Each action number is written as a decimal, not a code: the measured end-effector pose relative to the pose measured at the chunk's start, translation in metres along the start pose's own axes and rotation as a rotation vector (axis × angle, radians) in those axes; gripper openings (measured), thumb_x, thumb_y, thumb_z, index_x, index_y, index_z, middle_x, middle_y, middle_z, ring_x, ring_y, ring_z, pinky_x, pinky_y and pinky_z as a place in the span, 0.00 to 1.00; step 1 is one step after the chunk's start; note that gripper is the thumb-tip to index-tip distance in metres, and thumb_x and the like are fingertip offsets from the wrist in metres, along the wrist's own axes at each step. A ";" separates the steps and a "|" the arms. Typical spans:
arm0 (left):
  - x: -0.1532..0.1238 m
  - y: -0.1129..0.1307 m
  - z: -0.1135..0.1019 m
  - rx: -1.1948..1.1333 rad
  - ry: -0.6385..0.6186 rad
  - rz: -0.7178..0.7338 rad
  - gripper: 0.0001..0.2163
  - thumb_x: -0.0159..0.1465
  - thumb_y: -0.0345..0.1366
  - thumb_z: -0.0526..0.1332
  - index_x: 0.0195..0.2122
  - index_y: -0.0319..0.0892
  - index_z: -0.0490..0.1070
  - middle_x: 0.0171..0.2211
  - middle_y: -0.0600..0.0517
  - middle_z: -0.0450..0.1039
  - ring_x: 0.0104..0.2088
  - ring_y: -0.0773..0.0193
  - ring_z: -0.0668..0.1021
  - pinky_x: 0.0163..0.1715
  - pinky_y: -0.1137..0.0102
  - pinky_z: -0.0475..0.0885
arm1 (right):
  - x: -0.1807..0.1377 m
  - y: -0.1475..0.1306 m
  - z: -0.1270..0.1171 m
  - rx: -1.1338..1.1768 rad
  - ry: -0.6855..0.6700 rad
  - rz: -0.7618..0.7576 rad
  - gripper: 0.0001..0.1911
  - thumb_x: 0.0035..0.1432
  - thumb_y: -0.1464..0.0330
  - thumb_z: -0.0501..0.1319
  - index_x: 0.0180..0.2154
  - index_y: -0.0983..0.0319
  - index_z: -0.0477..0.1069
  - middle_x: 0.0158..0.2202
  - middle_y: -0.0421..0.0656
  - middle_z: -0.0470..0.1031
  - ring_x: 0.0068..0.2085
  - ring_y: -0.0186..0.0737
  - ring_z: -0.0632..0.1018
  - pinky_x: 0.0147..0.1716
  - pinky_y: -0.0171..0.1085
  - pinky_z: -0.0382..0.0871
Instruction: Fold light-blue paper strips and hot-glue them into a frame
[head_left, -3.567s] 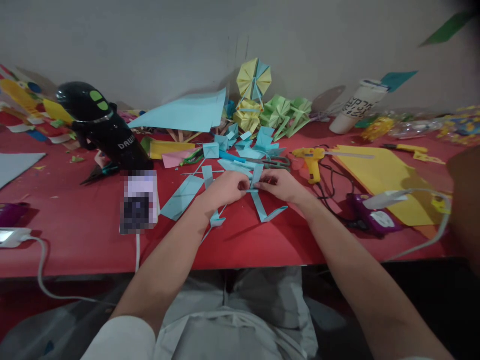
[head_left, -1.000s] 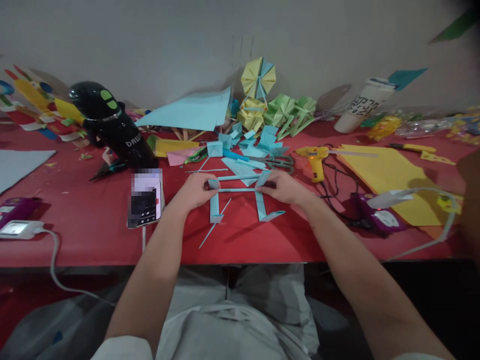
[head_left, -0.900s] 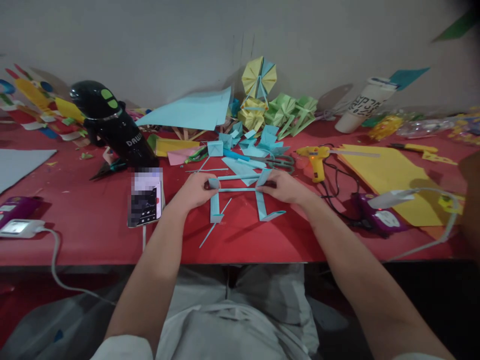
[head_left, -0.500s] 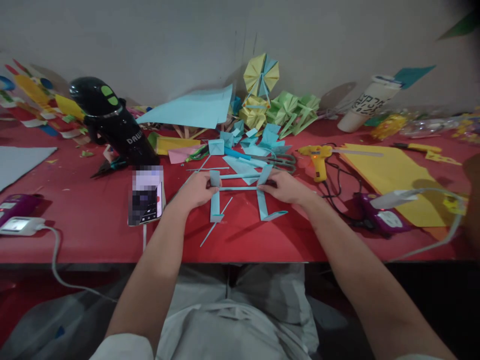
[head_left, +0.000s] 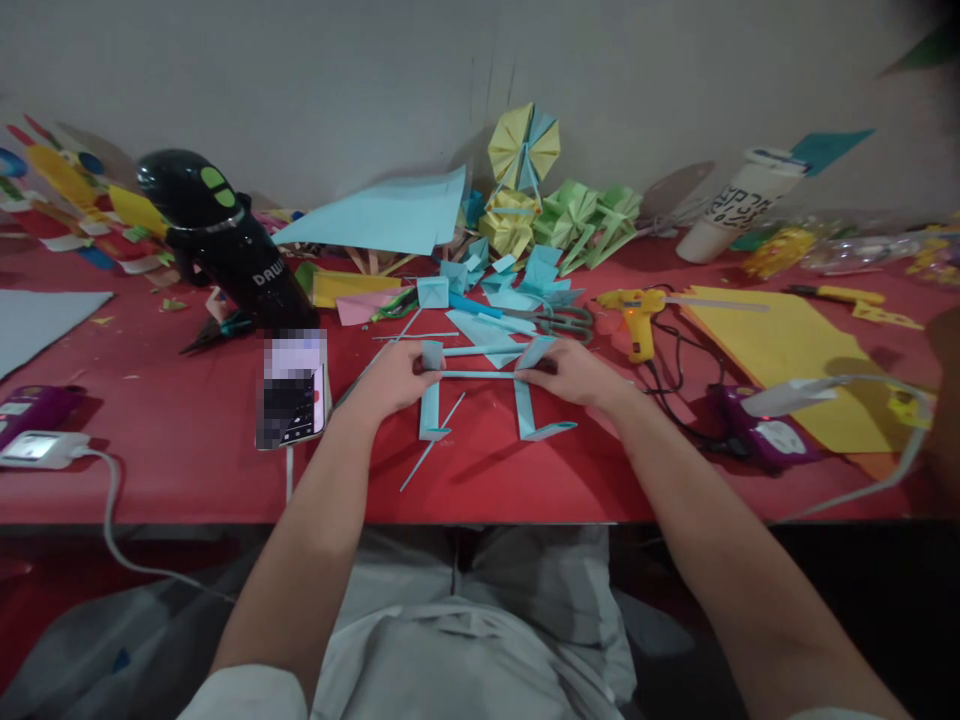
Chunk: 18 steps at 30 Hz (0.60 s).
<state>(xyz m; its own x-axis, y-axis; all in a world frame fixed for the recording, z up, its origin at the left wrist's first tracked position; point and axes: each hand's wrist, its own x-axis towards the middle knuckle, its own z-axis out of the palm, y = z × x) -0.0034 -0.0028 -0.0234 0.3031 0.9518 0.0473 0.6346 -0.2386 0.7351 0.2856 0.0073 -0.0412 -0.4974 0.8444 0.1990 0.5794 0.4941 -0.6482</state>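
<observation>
Left hand (head_left: 401, 378) pinches one end of a pale-blue paper frame (head_left: 480, 375), the right hand (head_left: 576, 373) gripping the other; the frame spans the gap between them, near the front of the red table (head_left: 495, 490); a few seconds ago the two hands were close together at its right end, whereas now they are spread well apart; on the black bottle (head_left: 232, 245), behind the phone (head_left: 300, 385), white letters reading "DAW" show; black lettering on the white cup (head_left: 731, 212) is too unclear to read.

Leaning forward on bare forearms (head_left: 319, 535), angled inward. Pinching with left hand (head_left: 405, 378) and right hand (head_left: 566, 373), held apart.
</observation>
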 end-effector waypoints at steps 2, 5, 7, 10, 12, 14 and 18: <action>0.001 -0.003 0.001 0.006 -0.013 0.008 0.06 0.57 0.34 0.63 0.34 0.40 0.77 0.35 0.49 0.79 0.34 0.62 0.77 0.38 0.66 0.71 | 0.001 0.001 0.001 -0.019 0.003 -0.012 0.08 0.59 0.62 0.63 0.36 0.58 0.80 0.40 0.46 0.80 0.45 0.49 0.79 0.49 0.47 0.72; 0.002 -0.003 0.001 0.028 -0.035 -0.009 0.06 0.57 0.34 0.63 0.33 0.41 0.77 0.35 0.49 0.79 0.34 0.61 0.77 0.38 0.66 0.71 | 0.002 0.001 0.002 -0.067 -0.013 -0.015 0.08 0.60 0.63 0.63 0.36 0.58 0.80 0.42 0.47 0.79 0.45 0.48 0.78 0.50 0.46 0.72; 0.003 -0.002 0.001 0.045 -0.037 -0.031 0.05 0.56 0.35 0.64 0.33 0.41 0.77 0.35 0.49 0.79 0.34 0.61 0.77 0.38 0.65 0.71 | 0.002 0.000 0.002 -0.107 -0.021 -0.018 0.07 0.60 0.65 0.62 0.35 0.59 0.79 0.42 0.47 0.79 0.44 0.48 0.78 0.48 0.46 0.72; 0.003 0.001 0.001 0.059 -0.039 -0.059 0.06 0.56 0.34 0.64 0.33 0.40 0.77 0.36 0.48 0.79 0.35 0.60 0.77 0.38 0.65 0.72 | 0.002 -0.001 0.002 -0.155 -0.019 -0.038 0.07 0.61 0.66 0.62 0.33 0.60 0.77 0.41 0.47 0.78 0.45 0.47 0.78 0.48 0.45 0.73; 0.002 0.002 0.000 0.056 -0.035 -0.056 0.06 0.56 0.34 0.64 0.34 0.40 0.78 0.36 0.48 0.79 0.35 0.60 0.78 0.38 0.65 0.72 | 0.001 -0.002 0.002 -0.158 -0.016 -0.048 0.07 0.61 0.66 0.61 0.33 0.60 0.77 0.42 0.47 0.79 0.45 0.47 0.78 0.48 0.45 0.73; 0.001 0.002 -0.002 0.055 -0.025 -0.040 0.07 0.56 0.35 0.64 0.35 0.40 0.78 0.36 0.49 0.79 0.35 0.60 0.77 0.38 0.66 0.72 | 0.000 -0.002 0.001 -0.139 -0.007 -0.052 0.06 0.60 0.66 0.62 0.35 0.59 0.77 0.43 0.47 0.79 0.46 0.48 0.79 0.49 0.46 0.73; -0.001 0.001 -0.004 0.070 -0.011 -0.008 0.08 0.56 0.35 0.64 0.35 0.40 0.79 0.35 0.49 0.79 0.34 0.61 0.76 0.38 0.65 0.72 | -0.002 0.000 0.000 -0.096 0.007 -0.054 0.06 0.59 0.65 0.63 0.36 0.58 0.78 0.43 0.46 0.80 0.46 0.48 0.80 0.51 0.47 0.73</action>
<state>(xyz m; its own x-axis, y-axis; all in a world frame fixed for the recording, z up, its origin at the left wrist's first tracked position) -0.0058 -0.0027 -0.0194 0.3053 0.9516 0.0345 0.6852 -0.2447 0.6861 0.2868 0.0062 -0.0417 -0.5252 0.8174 0.2365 0.6114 0.5558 -0.5633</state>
